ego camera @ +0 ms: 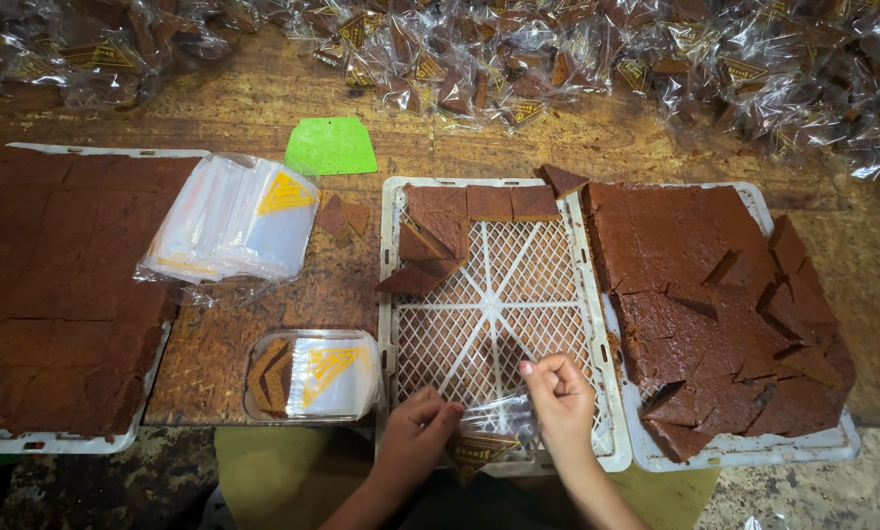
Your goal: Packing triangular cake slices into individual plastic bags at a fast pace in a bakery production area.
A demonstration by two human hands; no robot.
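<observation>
Gripping a clear bag (494, 437) with both hands at the near edge of the white lattice tray (499, 294): left hand (415, 437) pinching its left side, right hand (558, 397) closing fingers on its top. Lying along the tray's far edge, brown cake pieces (460, 221). Sitting left of the tray, a stack of empty bags (234, 216).
</observation>
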